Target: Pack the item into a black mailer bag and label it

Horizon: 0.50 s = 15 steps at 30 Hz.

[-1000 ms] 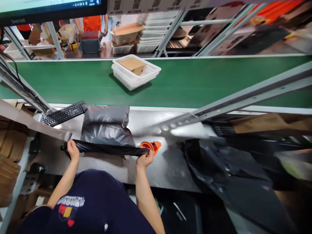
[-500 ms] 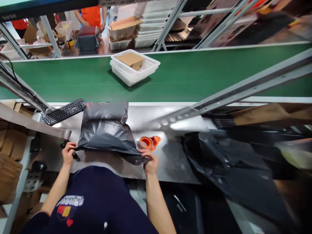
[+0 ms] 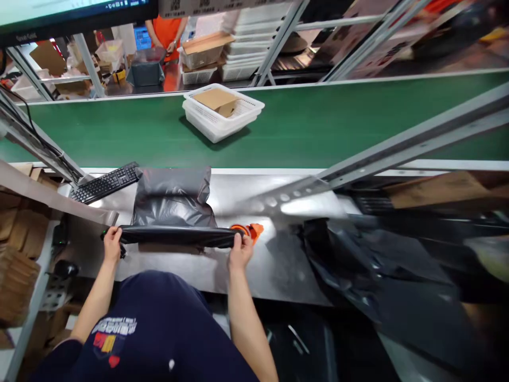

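A dark grey plastic mailing bag [image 3: 170, 196] with something bulky inside lies on the metal table, its near edge folded into a flat strip. My left hand [image 3: 112, 244] pinches the left end of that strip, and my right hand [image 3: 240, 250] grips the right end. Between them the strip is stretched taut across the front of the bag. Just beyond my right hand, partly hidden, is an orange tape dispenser [image 3: 254, 230]. A dark handheld object, mostly covered, lies by my left hand.
A black keyboard [image 3: 105, 183] sits at the table's back left. Behind runs a green conveyor belt [image 3: 318, 122] carrying stacked white baskets [image 3: 222, 124] with a cardboard box [image 3: 217, 101]. More dark plastic bags [image 3: 382, 270] hang at right. A co-worker in orange [image 3: 167, 37] stands across the belt.
Both hands have raised and folded the bag's near edge over toward the bag, making a straight, taut strip. My right hand has shifted slightly left and up, now partly covering the tape dispenser.
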Available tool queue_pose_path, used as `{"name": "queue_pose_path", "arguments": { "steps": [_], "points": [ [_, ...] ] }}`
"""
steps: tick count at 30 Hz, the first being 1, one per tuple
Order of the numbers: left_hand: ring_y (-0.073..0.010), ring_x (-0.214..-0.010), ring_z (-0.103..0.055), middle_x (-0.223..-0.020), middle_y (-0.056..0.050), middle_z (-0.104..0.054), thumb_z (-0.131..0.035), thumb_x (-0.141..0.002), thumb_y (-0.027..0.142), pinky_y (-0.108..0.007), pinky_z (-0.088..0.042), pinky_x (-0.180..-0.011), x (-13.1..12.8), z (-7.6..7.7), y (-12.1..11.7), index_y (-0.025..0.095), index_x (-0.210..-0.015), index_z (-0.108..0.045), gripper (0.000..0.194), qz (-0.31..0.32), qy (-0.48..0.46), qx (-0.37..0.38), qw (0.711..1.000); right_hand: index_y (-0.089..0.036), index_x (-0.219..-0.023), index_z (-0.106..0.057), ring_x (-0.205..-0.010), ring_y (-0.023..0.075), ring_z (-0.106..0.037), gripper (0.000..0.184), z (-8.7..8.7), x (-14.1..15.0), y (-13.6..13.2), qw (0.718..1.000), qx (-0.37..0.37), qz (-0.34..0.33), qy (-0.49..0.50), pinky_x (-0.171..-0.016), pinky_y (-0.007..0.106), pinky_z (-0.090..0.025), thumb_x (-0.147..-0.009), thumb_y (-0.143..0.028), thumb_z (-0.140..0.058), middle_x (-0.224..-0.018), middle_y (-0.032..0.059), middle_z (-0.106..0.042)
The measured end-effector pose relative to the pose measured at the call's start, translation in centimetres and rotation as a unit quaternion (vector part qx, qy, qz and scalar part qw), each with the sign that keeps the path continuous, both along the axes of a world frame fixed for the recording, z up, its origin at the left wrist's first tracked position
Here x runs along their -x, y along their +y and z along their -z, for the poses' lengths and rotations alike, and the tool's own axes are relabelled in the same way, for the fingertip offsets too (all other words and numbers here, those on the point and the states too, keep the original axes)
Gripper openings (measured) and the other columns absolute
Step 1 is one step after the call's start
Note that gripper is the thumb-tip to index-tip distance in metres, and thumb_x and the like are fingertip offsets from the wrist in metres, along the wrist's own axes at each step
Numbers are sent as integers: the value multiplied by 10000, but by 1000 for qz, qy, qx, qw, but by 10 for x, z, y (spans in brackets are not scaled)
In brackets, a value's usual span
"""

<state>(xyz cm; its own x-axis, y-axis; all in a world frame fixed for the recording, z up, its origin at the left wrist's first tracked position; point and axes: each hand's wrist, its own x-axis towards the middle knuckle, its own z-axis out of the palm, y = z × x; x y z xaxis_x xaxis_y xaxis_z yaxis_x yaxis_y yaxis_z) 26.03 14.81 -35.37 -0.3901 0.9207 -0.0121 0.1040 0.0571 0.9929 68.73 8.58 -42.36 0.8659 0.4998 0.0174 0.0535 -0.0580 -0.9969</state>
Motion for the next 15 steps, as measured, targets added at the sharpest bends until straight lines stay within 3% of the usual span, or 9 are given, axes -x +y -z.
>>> {"name": "queue_pose_path", "arguments": {
  "steps": [4,7,11,15],
  "points": [
    [-181,-762,-537,-769,-10,-582,-622,-878,572,-318,-469,-774,-20,3,-4,204,-830,-597,372,-138,161,-56,976,-220,-843,-568,-937,287,-623,487,-5,24,11,986,23,138,-93,-968,490,-540,-871,-702,-501,-859,103,-612],
    [-194,-790,-541,-787,-17,-563,-516,-948,531,-338,-477,-829,-32,0,6,219,-833,-552,335,-177,215,-78,957,-239,-825,-533,-903,282,-616,497,-9,25,22,980,27,142,-134,-964,494,-545,-904,-721,-439,-854,109,-602],
    [-203,-824,-557,-820,-40,-604,-503,-972,427,-339,-485,-866,-34,-3,40,216,-837,-563,257,-128,230,-69,962,-251,-819,-504,-790,266,-571,485,-11,5,42,982,81,84,-151,-865,472,-541,-895,-723,-422,-779,94,-577],
    [-210,-868,-597,-866,-61,-673,-543,-947,356,-325,-483,-875,-32,5,74,198,-845,-639,211,-59,241,24,968,-236,-870,-515,-840,284,-594,459,-7,-6,60,973,184,-8,-138,-868,476,-519,-905,-659,-342,-864,143,-635]
  ]
}}
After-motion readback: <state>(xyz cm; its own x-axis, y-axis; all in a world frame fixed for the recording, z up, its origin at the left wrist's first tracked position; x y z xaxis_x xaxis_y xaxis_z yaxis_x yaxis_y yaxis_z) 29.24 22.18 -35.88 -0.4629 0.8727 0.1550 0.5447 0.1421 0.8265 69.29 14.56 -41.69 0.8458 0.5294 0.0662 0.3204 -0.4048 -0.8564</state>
